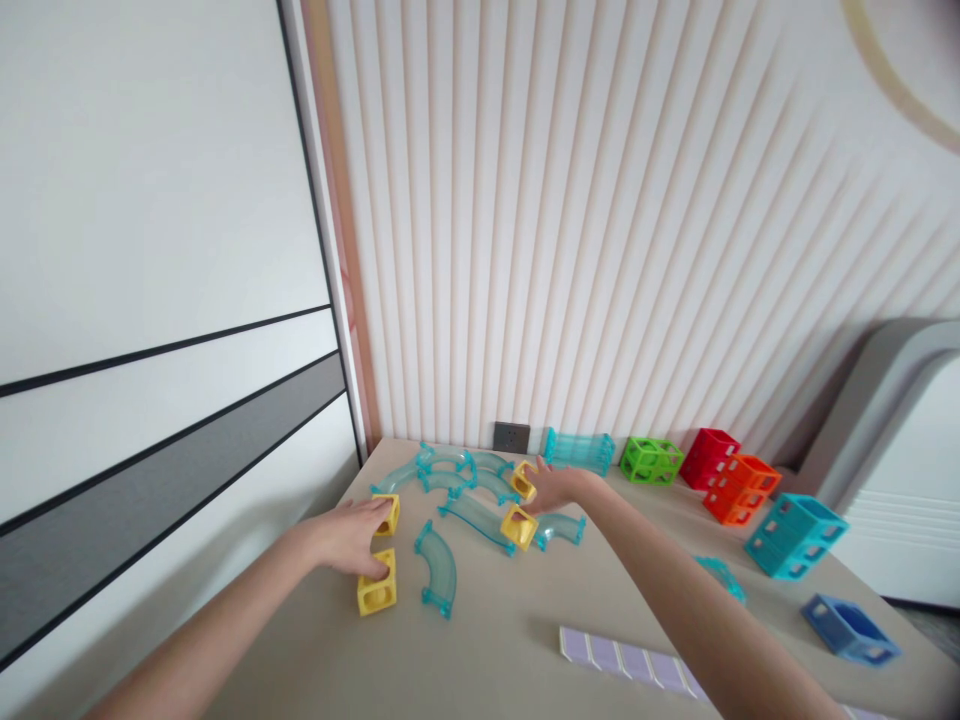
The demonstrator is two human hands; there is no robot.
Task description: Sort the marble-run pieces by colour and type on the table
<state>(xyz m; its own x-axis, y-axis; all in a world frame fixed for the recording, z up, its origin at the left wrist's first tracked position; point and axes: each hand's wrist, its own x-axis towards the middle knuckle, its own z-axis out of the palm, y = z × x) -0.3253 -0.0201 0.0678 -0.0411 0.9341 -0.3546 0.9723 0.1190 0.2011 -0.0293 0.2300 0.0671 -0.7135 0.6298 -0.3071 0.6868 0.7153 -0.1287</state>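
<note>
My left hand (349, 535) spans two yellow cube blocks at the table's left side. Its fingers grip the farther yellow block (388, 515), and its thumb is at the hollow top of the nearer yellow block (377, 590). My right hand (556, 487) likewise holds two yellow blocks, fingers on the farther block (523, 481) and thumb at the nearer block (518, 528). Between the hands lie translucent teal track pieces: a straight one (477, 522), a curved one (441, 572) and several more curves (446, 463). Another teal curve (562, 529) lies under my right wrist.
Along the wall stand a stack of teal tracks (579, 452), green blocks (651, 461), red blocks (709, 459) and orange blocks (742, 489). Teal blocks (796, 537) and a blue block (850, 630) are at right. A lilac strip (628, 661) lies in front.
</note>
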